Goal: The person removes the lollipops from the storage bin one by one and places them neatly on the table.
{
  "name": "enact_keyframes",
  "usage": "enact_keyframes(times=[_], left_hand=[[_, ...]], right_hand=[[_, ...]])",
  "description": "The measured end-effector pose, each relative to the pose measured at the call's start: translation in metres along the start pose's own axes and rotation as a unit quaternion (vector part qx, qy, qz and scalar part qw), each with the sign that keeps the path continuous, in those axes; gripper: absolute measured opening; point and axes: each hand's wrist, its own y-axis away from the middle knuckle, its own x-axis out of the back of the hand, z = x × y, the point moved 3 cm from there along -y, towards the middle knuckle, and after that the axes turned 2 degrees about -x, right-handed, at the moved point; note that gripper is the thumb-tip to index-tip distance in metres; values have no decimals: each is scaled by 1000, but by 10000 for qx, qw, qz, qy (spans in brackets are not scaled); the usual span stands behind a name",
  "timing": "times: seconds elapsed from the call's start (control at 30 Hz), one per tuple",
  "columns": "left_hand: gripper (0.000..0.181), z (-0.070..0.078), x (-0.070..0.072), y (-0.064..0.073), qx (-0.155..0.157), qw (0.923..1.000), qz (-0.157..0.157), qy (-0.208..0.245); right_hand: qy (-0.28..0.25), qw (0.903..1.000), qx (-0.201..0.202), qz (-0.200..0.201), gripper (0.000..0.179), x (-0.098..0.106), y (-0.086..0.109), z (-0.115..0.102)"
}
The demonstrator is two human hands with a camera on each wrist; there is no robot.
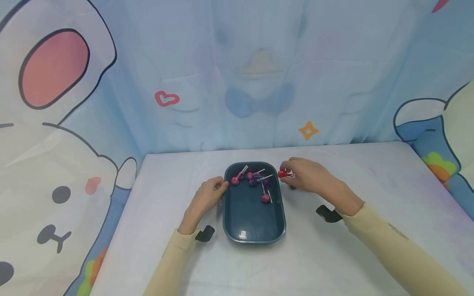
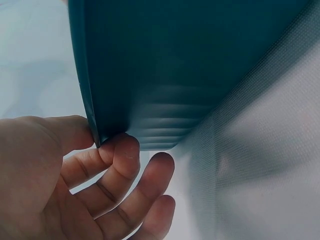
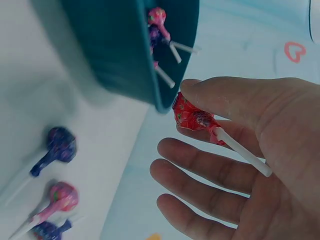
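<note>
A dark teal tray [image 1: 253, 224] stands on the white table, with several pink and purple lollipops [image 1: 266, 198] lying toward its far end. My left hand [image 1: 209, 195] pinches the tray's left rim between thumb and fingers, as the left wrist view shows. Just beyond the tray's right rim, my right hand [image 1: 305, 174] holds a red-wrapped lollipop [image 3: 192, 115] by its head between thumb and forefinger. Its white stick points back toward the palm, and the other fingers are spread. Beneath that hand, a few more lollipops [image 3: 62, 195] lie on the table, mostly hidden in the head view.
The white-covered table [image 1: 333, 255] extends on both sides of the tray. Behind it hangs a pale blue cartoon curtain [image 1: 259, 82]. Dark bands [image 1: 328, 213] sit near both wrists.
</note>
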Motion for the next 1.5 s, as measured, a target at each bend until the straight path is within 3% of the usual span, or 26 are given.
enact_keyframes(times=[0.4, 0.97, 1.5], left_hand=[[27, 0, 0, 0, -15, 10000, -25, -7], [26, 1, 1, 3, -39, 9999, -17, 95], [26, -1, 3, 4, 21, 10000, -13, 52]], right_hand=[[-358, 9984, -427, 51, 28, -11, 11, 48], [-736, 9926, -946, -205, 32, -37, 40, 88], [-669, 9888, -1312, -240, 34, -63, 46, 102]])
